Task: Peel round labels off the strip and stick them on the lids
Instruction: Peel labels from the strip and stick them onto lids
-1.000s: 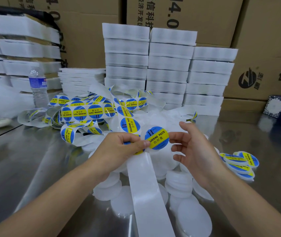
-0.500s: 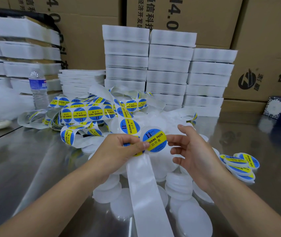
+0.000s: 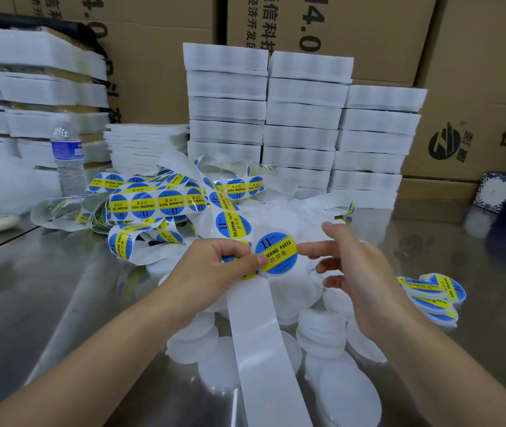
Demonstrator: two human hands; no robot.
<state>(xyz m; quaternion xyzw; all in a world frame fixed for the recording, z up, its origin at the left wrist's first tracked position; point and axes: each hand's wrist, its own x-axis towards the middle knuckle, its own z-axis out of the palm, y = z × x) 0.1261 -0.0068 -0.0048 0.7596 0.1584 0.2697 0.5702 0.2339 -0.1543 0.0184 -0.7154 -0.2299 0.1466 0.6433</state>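
Closest, a long white paper strip (image 3: 264, 349) runs up from the near edge of the shiny metal tabletop (image 3: 60, 303), over plain round white plastic lids (image 3: 348, 392). Above them, the left hand (image 3: 214, 269) pinches the strip's top, with its thumb on a round blue and yellow label (image 3: 276, 252). The right hand (image 3: 353, 272) has loose fingers, and its pointing finger touches the label's right side. White lids with blue labels (image 3: 430, 294) sit toward the right edge. White foam trays (image 3: 301, 118) are stacked along the far edge.
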